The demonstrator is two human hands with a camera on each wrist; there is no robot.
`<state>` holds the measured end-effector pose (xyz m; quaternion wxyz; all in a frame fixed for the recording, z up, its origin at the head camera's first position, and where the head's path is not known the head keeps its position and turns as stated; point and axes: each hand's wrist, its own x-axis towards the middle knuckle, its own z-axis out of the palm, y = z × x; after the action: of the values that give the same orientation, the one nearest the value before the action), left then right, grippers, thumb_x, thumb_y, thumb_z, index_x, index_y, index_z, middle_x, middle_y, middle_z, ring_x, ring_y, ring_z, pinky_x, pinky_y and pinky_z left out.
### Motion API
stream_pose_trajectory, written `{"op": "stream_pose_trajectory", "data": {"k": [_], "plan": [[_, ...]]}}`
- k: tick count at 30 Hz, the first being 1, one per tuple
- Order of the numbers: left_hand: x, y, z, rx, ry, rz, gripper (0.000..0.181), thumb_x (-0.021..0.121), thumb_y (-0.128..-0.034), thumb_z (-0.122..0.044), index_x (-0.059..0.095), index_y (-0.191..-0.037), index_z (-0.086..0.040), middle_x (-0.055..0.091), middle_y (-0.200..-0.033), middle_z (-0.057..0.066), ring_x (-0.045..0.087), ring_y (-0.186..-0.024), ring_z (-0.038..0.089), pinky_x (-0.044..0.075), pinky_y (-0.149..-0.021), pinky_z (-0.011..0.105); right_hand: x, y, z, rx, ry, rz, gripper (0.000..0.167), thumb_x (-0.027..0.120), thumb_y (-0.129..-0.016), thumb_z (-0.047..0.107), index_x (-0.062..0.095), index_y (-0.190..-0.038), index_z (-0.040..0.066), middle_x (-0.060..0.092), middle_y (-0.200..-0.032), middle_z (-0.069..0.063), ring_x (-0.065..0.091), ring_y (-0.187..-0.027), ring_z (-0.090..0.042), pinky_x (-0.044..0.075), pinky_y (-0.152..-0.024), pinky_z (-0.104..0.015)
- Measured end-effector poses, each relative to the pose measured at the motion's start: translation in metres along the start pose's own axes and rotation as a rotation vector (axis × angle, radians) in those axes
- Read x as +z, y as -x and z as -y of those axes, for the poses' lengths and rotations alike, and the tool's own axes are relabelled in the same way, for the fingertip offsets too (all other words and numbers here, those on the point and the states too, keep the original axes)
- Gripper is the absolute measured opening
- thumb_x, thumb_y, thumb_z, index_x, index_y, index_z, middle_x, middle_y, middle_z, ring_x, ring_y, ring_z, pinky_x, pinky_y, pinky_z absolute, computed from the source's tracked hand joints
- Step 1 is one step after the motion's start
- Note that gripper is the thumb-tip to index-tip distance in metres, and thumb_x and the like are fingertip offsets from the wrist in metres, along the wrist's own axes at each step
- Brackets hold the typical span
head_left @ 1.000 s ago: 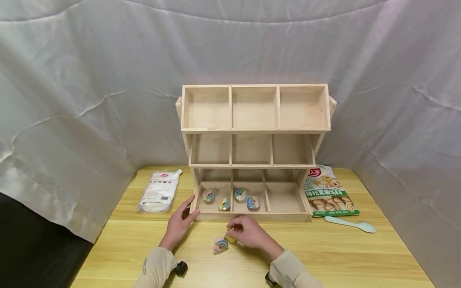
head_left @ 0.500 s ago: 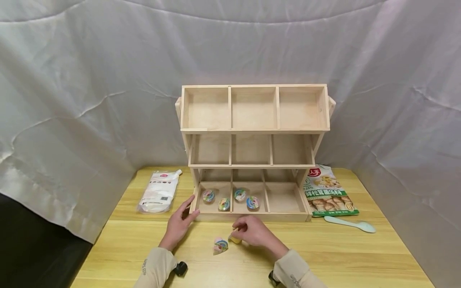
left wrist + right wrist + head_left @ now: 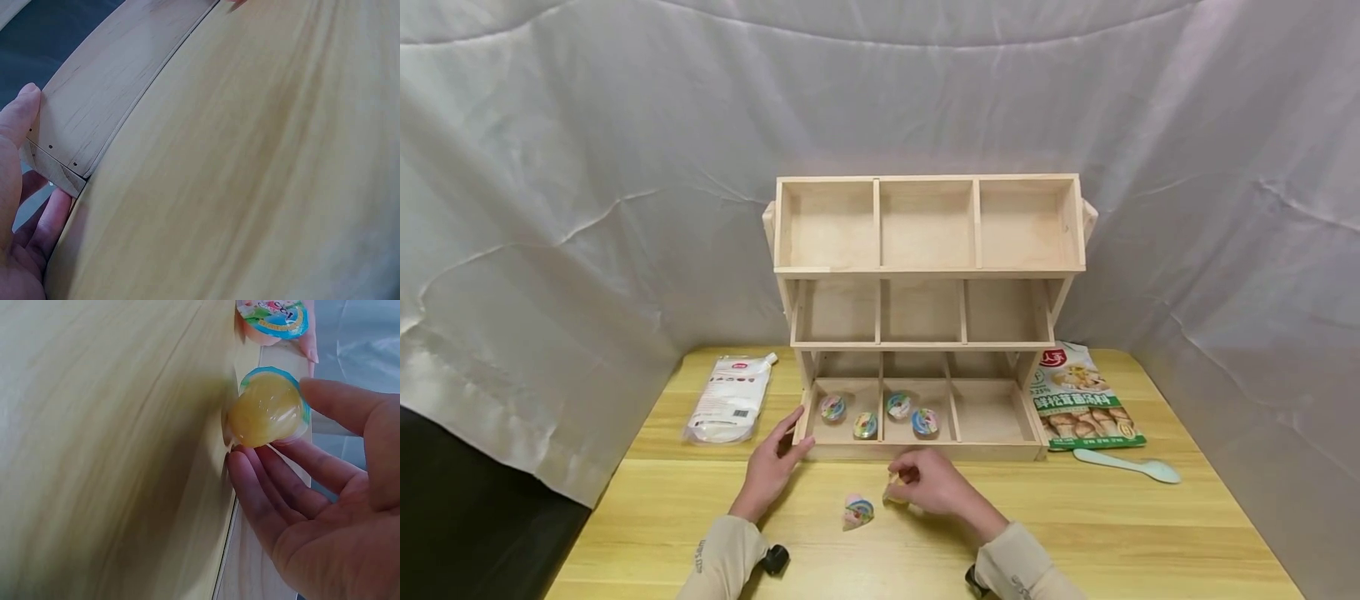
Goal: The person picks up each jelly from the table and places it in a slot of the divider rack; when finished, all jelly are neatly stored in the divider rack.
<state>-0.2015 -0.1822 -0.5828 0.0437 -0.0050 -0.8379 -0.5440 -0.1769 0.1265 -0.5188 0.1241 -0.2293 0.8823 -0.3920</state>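
My left hand [image 3: 767, 477] holds the front left corner of a three-tier wooden rack [image 3: 925, 452], thumb on the front board and fingers around the side. Between the thumb and fingers of my right hand [image 3: 938, 486] is a yellow jelly cup [image 3: 267, 411], pinched low over the table in front of the rack. Its lid faces away in the right wrist view. A pink jelly cup [image 3: 858, 511] with a colourful lid lies tipped on the table, left of that hand. In the rack's bottom tray, the left and middle compartments each hold two jelly cups [image 3: 832, 407].
A white spouted pouch [image 3: 730, 400] lies left of the rack. To the right are a green and white food packet [image 3: 1086, 400] and a pale green spoon [image 3: 1129, 465]. Grey curtains [image 3: 625, 167] surround the table [image 3: 1150, 533] at the back and sides.
My right hand has shifted slightly right with the yellow jelly cup, away from the pink one, and the cup has turned in the fingers. The left hand has stayed at the rack's corner.
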Motion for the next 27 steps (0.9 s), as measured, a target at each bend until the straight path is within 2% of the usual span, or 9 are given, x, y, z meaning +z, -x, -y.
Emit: {"op": "stream_pose_trajectory", "data": {"k": [6, 13, 20, 27], "plan": [[-0.0008, -0.0007, 0.0012, 0.001, 0.008, 0.001, 0.064, 0.072, -0.0969, -0.044, 0.048, -0.155, -0.036, 0.062, -0.145, 0.015, 0.064, -0.128, 0.032, 0.056, -0.096, 0.039, 0.0044, -0.0035, 0.0004, -0.009, 0.021, 0.023, 0.036, 0.086, -0.083, 0.021, 0.076, -0.111, 0.000, 0.065, -0.092, -0.002, 0.059, -0.084, -0.014, 0.051, -0.075, -0.026], [-0.0003, 0.0004, 0.0011, 0.011, 0.038, 0.014, 0.065, 0.072, -0.0974, -0.044, 0.047, -0.156, -0.033, 0.059, -0.148, 0.015, 0.063, -0.130, 0.032, 0.056, -0.098, 0.044, 0.0059, -0.0047, 0.0013, 0.045, 0.019, 0.023, 0.036, 0.088, -0.081, 0.024, 0.077, -0.110, 0.005, 0.064, -0.092, 0.001, 0.058, -0.084, -0.014, 0.050, -0.075, -0.027], [0.0011, -0.0005, 0.0002, -0.001, 0.037, 0.012, 0.064, 0.072, -0.0971, -0.044, 0.047, -0.156, -0.036, 0.059, -0.148, 0.015, 0.062, -0.131, 0.032, 0.055, -0.099, 0.044, 0.0032, -0.0041, -0.0019, 0.033, 0.001, -0.002, 0.040, 0.089, -0.080, 0.021, 0.075, -0.114, 0.004, 0.067, -0.094, 0.000, 0.060, -0.084, -0.013, 0.052, -0.076, -0.026], [-0.0001, -0.0003, -0.0004, -0.006, 0.015, 0.017, 0.064, 0.071, -0.0988, -0.041, 0.046, -0.157, -0.033, 0.058, -0.149, 0.018, 0.061, -0.132, 0.034, 0.055, -0.100, 0.047, -0.0029, -0.0011, 0.0015, 0.042, -0.005, -0.034, 0.046, 0.088, -0.082, 0.027, 0.073, -0.120, 0.006, 0.069, -0.100, 0.002, 0.061, -0.088, -0.013, 0.054, -0.078, -0.027]]}}
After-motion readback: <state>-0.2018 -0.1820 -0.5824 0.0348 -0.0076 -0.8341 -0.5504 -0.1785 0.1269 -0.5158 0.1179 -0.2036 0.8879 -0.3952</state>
